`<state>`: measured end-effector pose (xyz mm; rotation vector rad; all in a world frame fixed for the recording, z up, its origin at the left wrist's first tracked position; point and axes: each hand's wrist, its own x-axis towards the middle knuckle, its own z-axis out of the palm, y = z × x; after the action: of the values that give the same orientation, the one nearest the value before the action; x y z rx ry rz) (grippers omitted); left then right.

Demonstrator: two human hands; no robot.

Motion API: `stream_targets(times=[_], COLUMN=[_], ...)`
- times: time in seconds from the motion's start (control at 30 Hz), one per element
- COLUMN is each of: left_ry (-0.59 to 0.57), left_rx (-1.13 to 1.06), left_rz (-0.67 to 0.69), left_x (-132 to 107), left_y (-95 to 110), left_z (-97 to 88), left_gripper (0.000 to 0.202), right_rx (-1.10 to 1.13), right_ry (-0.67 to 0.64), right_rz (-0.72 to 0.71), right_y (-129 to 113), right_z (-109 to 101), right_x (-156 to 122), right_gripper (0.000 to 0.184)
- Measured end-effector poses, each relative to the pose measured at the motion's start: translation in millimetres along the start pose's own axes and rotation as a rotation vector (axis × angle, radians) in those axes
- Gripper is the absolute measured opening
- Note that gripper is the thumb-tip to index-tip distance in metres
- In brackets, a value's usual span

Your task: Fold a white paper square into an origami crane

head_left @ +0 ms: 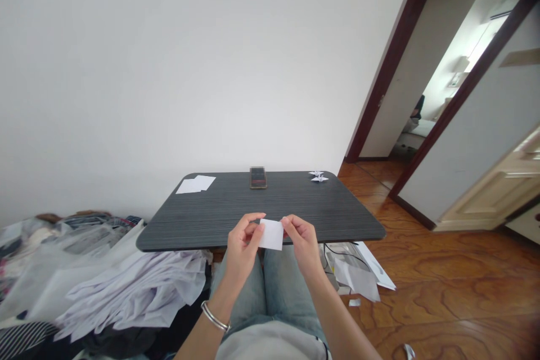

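A small white square of paper (271, 235) is held up in front of the near edge of the dark table (228, 202). My left hand (246, 239) pinches its left side between thumb and fingers. On the opposite side, my right hand (300, 239) grips the upper right corner. Whether the paper is folded in layers cannot be made out. White paper sheets (196, 184) lie overlapping at the table's far left. Two folded paper cranes (319, 178) sit at the far right corner.
A phone (257, 178) leans upright at the table's back, near the white wall. Piled clothes and fabric (139, 287) lie to the left. Papers (358, 278) and a cable are low at the right, beside the wooden floor (447, 292). A doorway opens farther right.
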<state>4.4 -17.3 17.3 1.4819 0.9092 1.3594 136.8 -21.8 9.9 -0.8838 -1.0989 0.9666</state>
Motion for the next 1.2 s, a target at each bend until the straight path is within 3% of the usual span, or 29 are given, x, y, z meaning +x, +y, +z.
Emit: stream_targets(times=[0.13,0.43,0.57,0.73,1.07,1.2], left_ry=[0.053,-0.029,0.043,0.127,0.142,0.139], left_rx=[0.016,0.010,0.010,-0.024,-0.047,-0.023], left_rz=[-0.017,-0.065,-0.094,-0.096,-0.093,-0.075], left_x=[-1,2,3,4,5,5], left_y=[2,-1,-1,1,-2,-4], left_z=[-1.1,-2.4,-0.9,0.3,1.6,-0.3], left_gripper=[0.027,0.023,0.022,0.021,0.022,0.022], right_rx=[0.009,-0.128,-0.145,-0.152,-0.201,-0.190], right_ry=[-0.045,-0.019,-0.020,-0.115,-0.050,-0.088], right_rz=[0.037,-0.031,-0.024,0.054,0.051,0.058], right_y=[1,5,10,10,11,12], right_z=[0,-2,-3,-1,0,-1], right_x=[-1,0,0,-3,-2,0], right_gripper=[0.030,0.036,0.036,0.031,0.035,0.031])
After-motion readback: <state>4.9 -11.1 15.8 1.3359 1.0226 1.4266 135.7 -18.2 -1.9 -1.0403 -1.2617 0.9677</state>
